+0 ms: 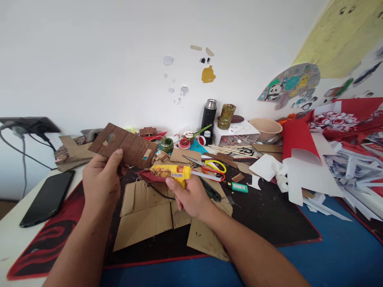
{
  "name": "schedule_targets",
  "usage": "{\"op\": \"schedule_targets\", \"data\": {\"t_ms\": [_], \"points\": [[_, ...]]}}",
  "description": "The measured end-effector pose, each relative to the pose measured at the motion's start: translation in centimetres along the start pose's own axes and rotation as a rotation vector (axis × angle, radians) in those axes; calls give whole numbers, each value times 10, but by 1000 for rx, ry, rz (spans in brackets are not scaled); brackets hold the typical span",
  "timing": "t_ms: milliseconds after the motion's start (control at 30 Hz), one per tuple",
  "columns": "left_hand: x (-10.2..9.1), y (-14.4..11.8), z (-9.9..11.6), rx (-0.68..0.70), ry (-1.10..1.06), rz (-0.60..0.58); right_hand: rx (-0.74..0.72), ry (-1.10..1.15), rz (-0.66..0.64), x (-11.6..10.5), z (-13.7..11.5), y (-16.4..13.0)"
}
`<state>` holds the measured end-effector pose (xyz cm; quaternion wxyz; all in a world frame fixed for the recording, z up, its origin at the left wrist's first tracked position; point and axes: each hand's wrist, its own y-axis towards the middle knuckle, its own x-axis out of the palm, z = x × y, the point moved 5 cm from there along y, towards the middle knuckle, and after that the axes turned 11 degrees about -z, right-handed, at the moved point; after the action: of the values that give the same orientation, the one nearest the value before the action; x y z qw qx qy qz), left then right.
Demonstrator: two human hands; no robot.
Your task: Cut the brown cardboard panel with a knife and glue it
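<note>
My left hand (103, 177) grips a brown painted piece of cardboard (127, 145) by its lower edge, thumb on the near face. Small cut-outs or pale patches show near both its ends. In my right hand (191, 195) is a yellow hot glue gun (170, 171), with a clear glue stick (203, 174) jutting from its back. The gun's nozzle points left, below the cardboard's right part and apart from it as far as I can see. Under my hands lie flat pieces of plain cardboard (143, 225) on a black and red mat (263, 223).
Scissors (212, 164), a green-handled cutter (212, 190) and a green lighter (239, 187) lie right of the glue gun. Paint jars (166, 144), a black flask (208, 117) and a white box (237, 135) stand behind. A phone (48, 198) lies left; paper scraps (353, 167) pile up right.
</note>
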<state>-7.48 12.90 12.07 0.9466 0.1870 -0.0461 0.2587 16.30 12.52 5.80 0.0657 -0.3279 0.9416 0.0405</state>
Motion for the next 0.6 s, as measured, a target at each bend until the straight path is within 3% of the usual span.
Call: {"op": "schedule_targets", "data": {"t_ms": [600], "points": [[-2, 0, -2, 5, -1, -7, 7, 91, 6, 0, -2, 1]]}}
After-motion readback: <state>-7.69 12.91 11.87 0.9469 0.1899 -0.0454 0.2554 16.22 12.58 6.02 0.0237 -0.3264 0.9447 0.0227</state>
